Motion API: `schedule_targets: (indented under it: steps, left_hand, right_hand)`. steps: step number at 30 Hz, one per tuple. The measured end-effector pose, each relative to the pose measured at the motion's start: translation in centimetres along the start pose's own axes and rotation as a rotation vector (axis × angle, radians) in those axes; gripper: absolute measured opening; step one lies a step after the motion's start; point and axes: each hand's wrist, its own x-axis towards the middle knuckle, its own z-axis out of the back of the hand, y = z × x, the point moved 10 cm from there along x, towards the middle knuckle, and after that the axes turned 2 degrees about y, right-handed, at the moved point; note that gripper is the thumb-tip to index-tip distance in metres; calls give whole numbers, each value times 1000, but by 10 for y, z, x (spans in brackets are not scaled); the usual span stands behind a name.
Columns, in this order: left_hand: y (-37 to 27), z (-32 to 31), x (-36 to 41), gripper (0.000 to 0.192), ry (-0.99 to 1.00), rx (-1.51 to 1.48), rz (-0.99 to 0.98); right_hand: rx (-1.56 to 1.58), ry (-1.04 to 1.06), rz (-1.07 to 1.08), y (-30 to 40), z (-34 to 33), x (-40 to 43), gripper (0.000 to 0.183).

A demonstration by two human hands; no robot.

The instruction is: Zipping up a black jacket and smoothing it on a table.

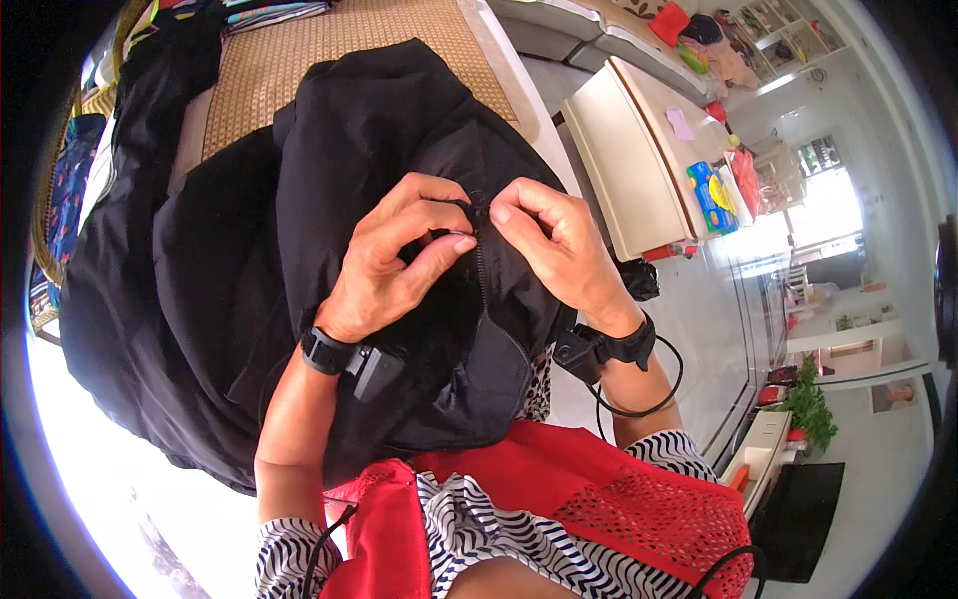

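A black zip-up garment (359, 150) lies spread over the table and reaches down to the person's lap. My left hand (408, 254) pinches its fabric beside the zip, thumb and fingertips together. Just to the right, my right hand (554, 239) grips the garment's other front edge between thumb and forefinger. Between my two hands runs the upper part of the zip (481, 277), which looks closed there; lower down it curves right along a dark lining. The slider is hard to make out. Each wrist wears a strapped black device.
A woven mat (254, 82) covers part of the table (550, 150), with folded clothes (277, 15) at its far end. A rattan chair (45, 187) holding clothes stands left. On the right are a cream cabinet (629, 165) with a blue-yellow package (711, 196) and a black plastic bag (638, 278).
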Motion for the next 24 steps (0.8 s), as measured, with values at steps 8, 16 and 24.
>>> schedule_targets:
  steps: [8,16,24]
  left_hand:
    - [-1,-5,4,11,-44,27,51]
    - [-10,-8,8,16,-44,115,12]
    - [-13,-11,6,19,-46,135,-15]
  right_hand:
    - [5,-32,19,1,11,-10,30]
    - [-267,-316,199,41,29,-35,41]
    - [-330,-234,253,44,24,-38,21]
